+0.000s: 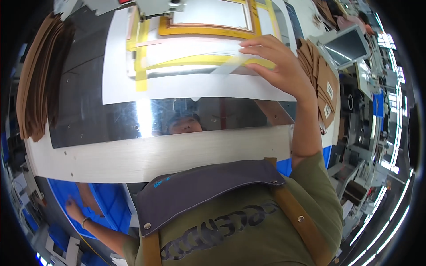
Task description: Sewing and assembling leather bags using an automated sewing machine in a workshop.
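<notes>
My right hand (pixel 277 66) hovers over or touches the right side of a template (pixel 255 24) with yellow-orange borders and tape, on a white sheet (pixel 120 84) on a metal plate. Its thumb and fingers are apart, beside a translucent strip (pixel 222 67); contact is unclear. My left hand (pixel 76 210), with a bracelet, is low at the left in a blue bin (pixel 115 204), near a brown piece (pixel 88 195); its fingers are too blurred to tell. Part of a machine head (pixel 162 6) overhangs the template.
Stacked brown fabric pieces (pixel 40 75) lie left of the metal plate (pixel 77 111), more (pixel 313 71) lie right. The pale table edge (pixel 106 164) runs in front. A screen (pixel 341 46) stands at upper right. Another person (pixel 353 22) is in the right background.
</notes>
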{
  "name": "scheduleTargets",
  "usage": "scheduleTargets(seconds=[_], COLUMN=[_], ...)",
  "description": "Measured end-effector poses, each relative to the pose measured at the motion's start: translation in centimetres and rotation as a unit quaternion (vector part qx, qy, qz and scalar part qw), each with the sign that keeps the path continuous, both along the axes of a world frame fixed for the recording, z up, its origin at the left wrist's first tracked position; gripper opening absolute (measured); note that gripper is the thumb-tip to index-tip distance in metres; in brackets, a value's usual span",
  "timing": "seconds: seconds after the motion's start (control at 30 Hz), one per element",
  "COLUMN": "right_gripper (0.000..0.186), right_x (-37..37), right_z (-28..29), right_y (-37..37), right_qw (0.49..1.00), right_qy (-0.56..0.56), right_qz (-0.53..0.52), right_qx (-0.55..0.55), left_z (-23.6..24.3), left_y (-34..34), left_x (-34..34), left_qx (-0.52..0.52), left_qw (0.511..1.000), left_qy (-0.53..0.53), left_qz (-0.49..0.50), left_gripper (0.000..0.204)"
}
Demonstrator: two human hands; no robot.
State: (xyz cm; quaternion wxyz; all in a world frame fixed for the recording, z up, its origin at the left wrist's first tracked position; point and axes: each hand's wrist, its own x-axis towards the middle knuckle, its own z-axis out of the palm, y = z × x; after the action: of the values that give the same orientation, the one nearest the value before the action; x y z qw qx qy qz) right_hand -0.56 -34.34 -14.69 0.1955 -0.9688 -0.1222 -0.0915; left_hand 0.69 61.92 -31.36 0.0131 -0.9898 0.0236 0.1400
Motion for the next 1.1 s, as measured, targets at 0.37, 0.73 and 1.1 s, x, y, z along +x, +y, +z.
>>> scheduleTargets(seconds=[0.37, 0.73, 1.1], right_gripper=[0.018, 0.016, 0.027], right_x=[0.1, -0.6, 3.2], right_z=[-4.2, -2.2, -1.8], right_y=[2.7, 4.2, 4.7], right_qw=[0.995, 0.990, 0.934], right_qy=[-0.001, -0.006, 0.121], right_qz=[0.053, -0.031, -0.024], right_qx=[0.090, 0.139, 0.336], left_z=[14.7, 13.9, 12.7], left_y=[-51.7, -68.7, -68.3], left_x=[12.9, 10.5, 12.4], left_qx=[-0.521, -0.549, -0.608], left_qw=[0.834, 0.771, 0.747], left_qy=[-0.121, 0.176, 0.171], left_qz=[-0.134, -0.270, -0.207], left_gripper=[0.017, 0.034, 0.015])
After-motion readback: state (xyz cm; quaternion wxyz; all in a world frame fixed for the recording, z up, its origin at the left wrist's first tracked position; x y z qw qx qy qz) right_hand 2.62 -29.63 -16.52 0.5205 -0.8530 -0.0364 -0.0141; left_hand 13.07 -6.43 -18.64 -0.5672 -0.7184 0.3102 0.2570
